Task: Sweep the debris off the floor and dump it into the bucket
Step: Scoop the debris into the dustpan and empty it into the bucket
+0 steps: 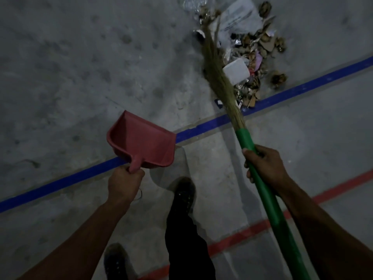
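Grey concrete floor (70, 67), crossed by blue tape (201, 128), carries the debris (254, 57) heaped beyond the line. The right hand (264, 166) grips the broom (218, 63), bristles seemingly on the pile; the left hand (125, 182) holds the red dustpan (141, 142) aloft. Gathering is underway; next, lower the pan beside the heap. No bucket shows.

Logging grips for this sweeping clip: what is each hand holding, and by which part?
The left hand grips the red dustpan by its short handle. The right hand grips the broom on its green handle, just below the bristles.
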`<state>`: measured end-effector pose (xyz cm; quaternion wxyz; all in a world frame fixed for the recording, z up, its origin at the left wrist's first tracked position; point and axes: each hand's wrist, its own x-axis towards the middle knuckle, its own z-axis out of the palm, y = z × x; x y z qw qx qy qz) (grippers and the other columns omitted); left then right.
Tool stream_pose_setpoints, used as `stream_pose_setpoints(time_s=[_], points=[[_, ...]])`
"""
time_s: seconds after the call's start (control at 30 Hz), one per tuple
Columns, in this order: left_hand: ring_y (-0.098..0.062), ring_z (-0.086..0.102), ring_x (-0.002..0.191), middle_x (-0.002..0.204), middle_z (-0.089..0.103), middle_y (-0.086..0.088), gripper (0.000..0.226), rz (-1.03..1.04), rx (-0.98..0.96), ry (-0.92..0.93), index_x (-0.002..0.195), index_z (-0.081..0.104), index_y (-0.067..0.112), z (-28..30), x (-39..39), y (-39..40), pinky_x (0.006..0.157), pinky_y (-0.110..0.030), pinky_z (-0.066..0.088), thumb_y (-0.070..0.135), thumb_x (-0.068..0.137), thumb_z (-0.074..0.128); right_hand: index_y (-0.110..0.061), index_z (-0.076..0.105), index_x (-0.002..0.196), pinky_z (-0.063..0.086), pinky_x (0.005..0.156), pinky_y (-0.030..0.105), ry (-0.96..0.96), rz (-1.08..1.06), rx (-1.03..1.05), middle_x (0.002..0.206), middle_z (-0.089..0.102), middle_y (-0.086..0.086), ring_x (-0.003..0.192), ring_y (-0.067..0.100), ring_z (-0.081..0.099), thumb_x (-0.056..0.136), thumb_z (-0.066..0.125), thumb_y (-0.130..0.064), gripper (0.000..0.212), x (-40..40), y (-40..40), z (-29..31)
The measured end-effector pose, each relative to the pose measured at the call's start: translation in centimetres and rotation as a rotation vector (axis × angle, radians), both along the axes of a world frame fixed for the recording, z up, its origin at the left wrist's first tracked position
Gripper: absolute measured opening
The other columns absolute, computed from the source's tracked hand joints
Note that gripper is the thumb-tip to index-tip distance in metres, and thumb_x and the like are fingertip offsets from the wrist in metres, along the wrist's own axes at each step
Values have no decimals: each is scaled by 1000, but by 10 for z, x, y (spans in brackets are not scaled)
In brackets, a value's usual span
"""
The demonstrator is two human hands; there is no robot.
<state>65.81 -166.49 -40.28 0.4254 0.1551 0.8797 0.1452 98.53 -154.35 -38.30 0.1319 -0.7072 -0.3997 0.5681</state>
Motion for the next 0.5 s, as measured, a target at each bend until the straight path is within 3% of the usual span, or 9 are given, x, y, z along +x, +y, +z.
stream_pose_setpoints(time_s=[0.13,0.23,0.33,0.5], points=[[-30,60,68,74,65,-17,20,6,1,15,75,64,-1,1,-12,-16,69,-45,54,17,82,63,-20,67,96,46,39,29,25,111,40,56,61,5,41,24,57,91,68,-22,5,-25,-16,2],[-22,53,59,62,58,-9,24,-10,-21,74,63,58,7,1,-21,-30,55,-31,39,18,84,62,-32,65,94,46,38,27,-18,265,78,56,62,2,40,23,60,90,68,-28,7,-51,-35,-4],[-23,55,62,65,59,-9,27,-27,-82,110,67,59,6,0,-35,-45,52,-28,34,24,87,60,-26,65,103,46,39,27,-19,429,59,64,64,-2,42,17,61,89,67,-32,15,-93,-51,-20],[-32,60,77,81,60,-14,21,4,-186,189,85,57,5,-7,-61,-71,61,-31,38,26,84,59,-17,65,99,55,61,32,-60,761,2,82,68,0,69,15,65,88,62,-42,27,-179,-64,-56]])
